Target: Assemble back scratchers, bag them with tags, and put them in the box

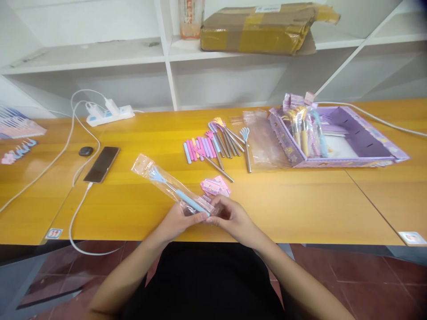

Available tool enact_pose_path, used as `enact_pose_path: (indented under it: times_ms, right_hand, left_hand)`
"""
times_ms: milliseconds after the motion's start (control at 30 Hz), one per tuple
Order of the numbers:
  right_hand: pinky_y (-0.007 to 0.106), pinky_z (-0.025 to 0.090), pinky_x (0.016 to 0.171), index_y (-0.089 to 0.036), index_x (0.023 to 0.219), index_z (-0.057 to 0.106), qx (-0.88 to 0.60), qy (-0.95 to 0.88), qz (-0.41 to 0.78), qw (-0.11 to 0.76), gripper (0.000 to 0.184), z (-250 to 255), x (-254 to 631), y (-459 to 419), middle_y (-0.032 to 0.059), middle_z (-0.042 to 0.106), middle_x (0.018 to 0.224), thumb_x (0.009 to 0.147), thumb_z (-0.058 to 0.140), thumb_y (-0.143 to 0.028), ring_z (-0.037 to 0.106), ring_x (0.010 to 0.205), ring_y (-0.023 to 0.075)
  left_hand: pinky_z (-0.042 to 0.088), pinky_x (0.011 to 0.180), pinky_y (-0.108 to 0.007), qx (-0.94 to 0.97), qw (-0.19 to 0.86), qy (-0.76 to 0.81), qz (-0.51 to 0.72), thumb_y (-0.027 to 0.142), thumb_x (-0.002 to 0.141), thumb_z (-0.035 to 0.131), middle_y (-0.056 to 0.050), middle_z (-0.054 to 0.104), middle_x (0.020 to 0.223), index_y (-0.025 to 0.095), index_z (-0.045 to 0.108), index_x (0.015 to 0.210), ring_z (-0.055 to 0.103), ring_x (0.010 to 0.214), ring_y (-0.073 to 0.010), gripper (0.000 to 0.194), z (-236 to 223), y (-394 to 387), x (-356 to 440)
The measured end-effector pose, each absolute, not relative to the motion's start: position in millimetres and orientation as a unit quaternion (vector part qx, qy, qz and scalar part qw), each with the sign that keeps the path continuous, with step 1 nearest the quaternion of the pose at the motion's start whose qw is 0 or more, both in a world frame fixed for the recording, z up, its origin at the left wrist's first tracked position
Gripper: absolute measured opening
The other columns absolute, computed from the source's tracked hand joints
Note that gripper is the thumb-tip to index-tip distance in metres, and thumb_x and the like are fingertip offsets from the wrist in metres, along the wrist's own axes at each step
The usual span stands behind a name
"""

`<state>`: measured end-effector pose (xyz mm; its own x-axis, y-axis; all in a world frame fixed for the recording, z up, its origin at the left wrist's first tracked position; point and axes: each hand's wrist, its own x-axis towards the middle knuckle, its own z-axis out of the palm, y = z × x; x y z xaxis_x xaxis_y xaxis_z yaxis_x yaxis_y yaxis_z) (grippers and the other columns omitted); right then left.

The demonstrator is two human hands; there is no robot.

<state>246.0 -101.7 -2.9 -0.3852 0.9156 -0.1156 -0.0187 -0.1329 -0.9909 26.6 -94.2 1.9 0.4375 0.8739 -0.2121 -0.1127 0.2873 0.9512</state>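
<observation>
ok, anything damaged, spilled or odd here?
Yes, the cardboard box on the shelf: its right end looks crumpled, with a ragged flap sticking out. I see no spill on the table, and the bagged blue scratcher in the left hand and right hand shows no obvious damage.

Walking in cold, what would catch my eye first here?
Probably the clear packet with a light-blue claw-headed stick, held by the left hand and right hand near the table's front edge. Off to the right, an open purple box holds wrapped sticks at its left end.
</observation>
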Motion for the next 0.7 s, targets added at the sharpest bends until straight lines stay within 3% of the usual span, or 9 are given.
enact_pose_path:
  times_ms: [133,200,267,400,467,567,700]
  right_hand:
    - [0.031,0.057,0.08,-0.027,0.125,0.063,-0.352,-0.607,0.58,0.415,0.037,-5,252,-107,0.0028,0.071,0.105,0.099,0.08,-0.047,0.068,0.089,0.0179]
    - [0.033,0.061,0.08,-0.033,0.147,0.054,-0.318,-0.643,0.544,0.435,0.058,-6,257,-108,0.0053,0.068,0.118,0.098,0.082,-0.042,0.068,0.09,0.0183]
    - [0.034,0.064,0.08,-0.037,0.156,0.049,-0.305,-0.697,0.486,0.43,0.069,-6,259,-109,0.0078,0.063,0.127,0.096,0.084,-0.036,0.068,0.089,0.018]
    - [0.037,0.064,0.094,-0.034,0.145,0.063,-0.293,-0.803,0.323,0.406,0.045,-7,258,-107,0.0106,0.059,0.129,0.104,0.069,-0.016,0.068,0.112,0.022]
    - [0.038,0.063,0.096,-0.031,0.143,0.065,-0.288,-0.832,0.264,0.393,0.043,-8,258,-106,0.0112,0.061,0.127,0.105,0.064,-0.01,0.068,0.117,0.0231]
    - [0.036,0.063,0.089,-0.026,0.139,0.066,-0.297,-0.858,0.196,0.371,0.039,-8,259,-106,0.0127,0.064,0.125,0.104,0.065,-0.01,0.068,0.114,0.0232]
    - [0.038,0.061,0.087,-0.027,0.127,0.071,-0.287,-0.849,0.125,0.426,0.028,-7,260,-108,0.0097,0.07,0.118,0.102,0.071,-0.014,0.069,0.107,0.0225]
  left_hand:
    - [0.059,0.085,-0.031,0.429,0.7,0.399,0.409,0.042,0.089,0.089,-0.01,0.082,0.1,0.016,0.085,0.105,0.075,0.09,-0.0214,0.031,2,-93,29]
    - [0.057,0.073,-0.027,0.374,0.718,0.4,0.43,0.043,0.086,0.091,-0.008,0.08,0.091,0.014,0.084,0.099,0.071,0.078,-0.0173,0.032,3,-93,30]
    - [0.054,0.067,-0.025,0.322,0.735,0.401,0.443,0.042,0.082,0.095,-0.007,0.078,0.085,0.014,0.082,0.093,0.068,0.073,-0.0155,0.033,4,-92,31]
    - [0.052,0.065,-0.024,0.283,0.75,0.397,0.448,0.039,0.08,0.097,-0.007,0.077,0.085,0.013,0.081,0.091,0.067,0.073,-0.0148,0.032,6,-91,31]
    - [0.051,0.065,-0.024,0.277,0.755,0.394,0.445,0.038,0.08,0.096,-0.006,0.075,0.082,0.013,0.079,0.09,0.066,0.071,-0.0142,0.032,6,-90,31]
    - [0.05,0.062,-0.023,0.268,0.759,0.393,0.444,0.039,0.081,0.096,-0.003,0.071,0.077,0.014,0.076,0.088,0.063,0.067,-0.013,0.033,6,-90,31]
    - [0.052,0.066,-0.025,0.336,0.739,0.397,0.428,0.044,0.087,0.091,-0.004,0.072,0.084,0.015,0.075,0.097,0.064,0.072,-0.0143,0.034,3,-91,31]
